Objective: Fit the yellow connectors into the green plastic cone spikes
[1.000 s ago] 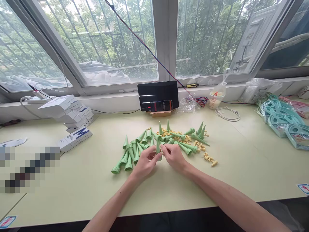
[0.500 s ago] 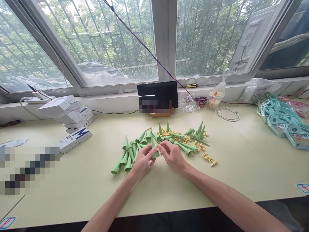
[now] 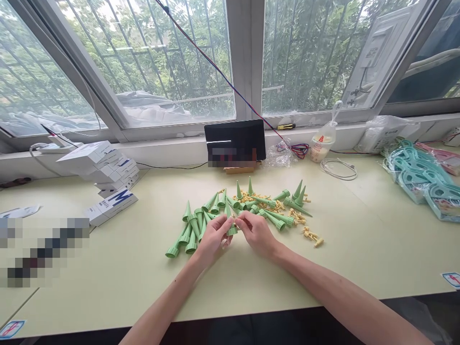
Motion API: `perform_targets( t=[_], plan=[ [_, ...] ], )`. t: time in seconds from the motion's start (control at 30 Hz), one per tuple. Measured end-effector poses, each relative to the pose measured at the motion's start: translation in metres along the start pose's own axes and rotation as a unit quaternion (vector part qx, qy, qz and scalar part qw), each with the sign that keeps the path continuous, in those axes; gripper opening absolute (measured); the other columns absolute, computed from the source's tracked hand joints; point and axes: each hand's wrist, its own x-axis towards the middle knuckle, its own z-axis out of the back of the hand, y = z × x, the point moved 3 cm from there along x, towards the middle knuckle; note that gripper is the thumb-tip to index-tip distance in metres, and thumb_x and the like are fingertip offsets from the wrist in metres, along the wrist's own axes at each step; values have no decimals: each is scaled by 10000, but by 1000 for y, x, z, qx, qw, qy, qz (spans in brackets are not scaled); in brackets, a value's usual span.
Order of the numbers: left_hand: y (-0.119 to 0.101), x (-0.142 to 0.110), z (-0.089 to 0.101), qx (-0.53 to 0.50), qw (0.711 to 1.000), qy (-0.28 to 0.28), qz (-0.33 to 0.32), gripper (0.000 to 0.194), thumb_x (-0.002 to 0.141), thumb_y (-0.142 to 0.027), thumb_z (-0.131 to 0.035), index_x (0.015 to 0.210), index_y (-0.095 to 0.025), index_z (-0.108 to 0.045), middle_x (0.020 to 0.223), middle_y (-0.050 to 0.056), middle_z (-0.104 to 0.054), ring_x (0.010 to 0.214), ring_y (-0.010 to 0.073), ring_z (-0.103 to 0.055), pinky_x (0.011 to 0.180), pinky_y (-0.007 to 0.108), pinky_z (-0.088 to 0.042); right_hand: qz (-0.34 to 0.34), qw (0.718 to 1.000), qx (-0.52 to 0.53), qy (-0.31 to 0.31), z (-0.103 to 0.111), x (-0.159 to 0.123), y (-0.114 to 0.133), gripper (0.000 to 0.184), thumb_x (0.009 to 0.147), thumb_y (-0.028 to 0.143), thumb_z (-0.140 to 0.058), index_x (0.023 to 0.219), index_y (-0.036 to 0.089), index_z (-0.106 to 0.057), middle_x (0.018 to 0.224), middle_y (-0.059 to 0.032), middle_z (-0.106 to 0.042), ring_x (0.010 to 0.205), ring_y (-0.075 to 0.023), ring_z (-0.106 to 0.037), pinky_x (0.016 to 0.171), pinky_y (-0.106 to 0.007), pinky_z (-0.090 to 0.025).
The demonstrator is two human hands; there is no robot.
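Note:
My left hand (image 3: 214,234) is closed around a green plastic watering spike (image 3: 232,231), held point up with its wide ribbed cap at the bottom. My right hand (image 3: 258,234) pinches at the spike's side, where a bit of a small yellow valve piece shows between the fingertips, mostly hidden. To the left of my hands lie several more green spikes (image 3: 193,224), some leaning on one another. Behind and to the right, others (image 3: 275,220) lie among a scatter of yellow valve pieces (image 3: 297,218). A small yellow cluster (image 3: 312,236) rests at the right end.
A dark screen (image 3: 235,139) stands at the back by the window. White boxes (image 3: 113,206) are stacked on the left. Toward the right are a bagged cup (image 3: 321,146), a coiled white cable (image 3: 338,170) and wrapped teal plastic items (image 3: 419,175).
The held spike has tipped slightly, its cap showing more toward me. Both hands stay almost in place, my right fingertips still at its side.

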Motion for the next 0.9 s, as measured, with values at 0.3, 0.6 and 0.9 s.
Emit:
perform_targets(
  t=[0.3,0.6,0.9],
  plan=[
    [2,-1,2,53,999,-2,-13,366,874,-514,-658,808,-157,-615,724,-20,-489,492,45,-387,397,180,-309,3,999,-35,9,-3,0,-9,427,1035,421,-381,662,213,-371,607,30,-454,529,-111,-366,524,-258,-290],
    [-6,-6,-4,114,992,17,-57,333,851,-500,-687,808,-176,-622,573,-54,-418,462,60,-318,424,197,-293,-33,999,-26,16,-2,1,-8,479,1043,473,-326,654,209,-416,592,15,-468,533,-122,-386,528,-264,-301],
    [-14,-6,-7,257,952,-35,-165,354,870,-397,-666,628,-183,-523,700,-7,-402,605,120,-349,522,238,-311,-56,998,-22,32,-1,4,-15,486,1037,456,-335,621,210,-385,559,26,-432,508,-118,-353,512,-262,-284]
  ],
)
